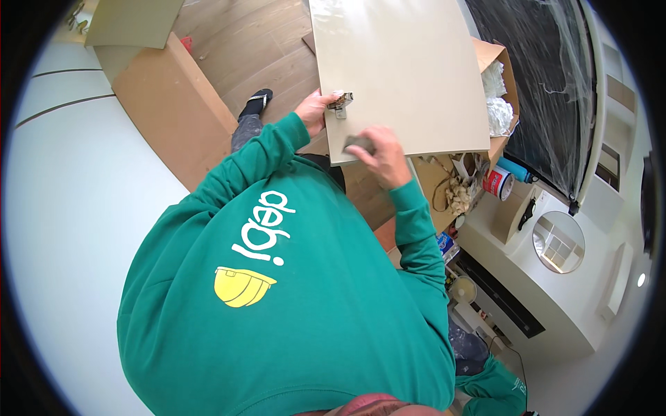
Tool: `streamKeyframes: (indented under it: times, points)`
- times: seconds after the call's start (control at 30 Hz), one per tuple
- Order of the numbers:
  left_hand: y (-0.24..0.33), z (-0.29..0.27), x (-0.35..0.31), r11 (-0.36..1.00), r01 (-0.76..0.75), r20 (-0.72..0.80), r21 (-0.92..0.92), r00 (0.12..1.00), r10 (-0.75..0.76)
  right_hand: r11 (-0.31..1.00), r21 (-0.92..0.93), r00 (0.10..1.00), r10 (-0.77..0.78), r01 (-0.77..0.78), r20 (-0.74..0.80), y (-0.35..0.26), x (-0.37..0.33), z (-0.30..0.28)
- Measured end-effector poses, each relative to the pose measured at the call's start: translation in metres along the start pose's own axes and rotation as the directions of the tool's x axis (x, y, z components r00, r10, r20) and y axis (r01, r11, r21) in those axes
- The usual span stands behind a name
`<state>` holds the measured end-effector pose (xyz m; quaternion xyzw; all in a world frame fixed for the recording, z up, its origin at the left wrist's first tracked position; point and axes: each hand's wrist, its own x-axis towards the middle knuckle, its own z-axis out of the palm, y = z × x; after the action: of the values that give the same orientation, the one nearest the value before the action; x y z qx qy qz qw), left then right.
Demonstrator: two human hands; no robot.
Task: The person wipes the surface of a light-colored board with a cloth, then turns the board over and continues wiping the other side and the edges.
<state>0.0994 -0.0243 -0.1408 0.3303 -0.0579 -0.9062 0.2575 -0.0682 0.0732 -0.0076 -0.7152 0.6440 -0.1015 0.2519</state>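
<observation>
A blurred grey block (pixel 359 144), perhaps a sponge, is gripped by the right hand (pixel 383 156) over the beige panel (pixel 409 76), whose left edge is clasped by the left hand (pixel 313 113) at 1 metal hinge (pixel 340 104); beyond, a cardboard box (pixel 488 52) is seen.

You wear green sweatshirt (pixel 361 312): white lettering (pixel 267 232), yellow hard-hat emblem (pixel 243 288). Red-and-white can (pixel 494 182): printed label. Co-worker's green top (pixel 491 385): small white lettering.

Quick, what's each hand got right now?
Left hand: closed on the metal hinge at the board's edge.
Right hand: closed, holding a small dark block, a bit blurry.
</observation>
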Motion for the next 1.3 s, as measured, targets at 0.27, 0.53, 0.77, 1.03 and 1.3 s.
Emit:
streamKeyframes:
  times: [0.27,0.53,0.77,1.03,1.3]
  points:
    - [0.000,0.000,0.003,1.000,0.013,0.014,0.022,1.000,-0.013,0.924,-0.263,0.903,0.157,-0.277,-0.400,0.000,-0.080,-0.032]
    - [-0.004,-0.009,0.010,1.000,0.003,0.029,0.019,1.000,-0.004,0.933,-0.356,0.952,-0.152,0.050,-0.266,-0.045,-0.070,0.070]
    - [0.001,-0.006,0.004,1.000,0.006,0.027,0.017,1.000,-0.006,0.994,0.102,0.946,0.073,-0.042,-0.315,-0.028,-0.058,-0.006]
    - [-0.005,-0.014,0.014,1.000,0.008,0.071,0.017,0.997,-0.009,0.991,0.025,0.991,0.134,-0.133,-0.027,-0.024,-0.027,-0.032]
    - [-0.002,-0.002,0.004,1.000,-0.008,0.000,-0.008,1.000,0.008,0.994,0.068,0.992,-0.091,0.085,0.091,-0.007,-0.001,-0.008]
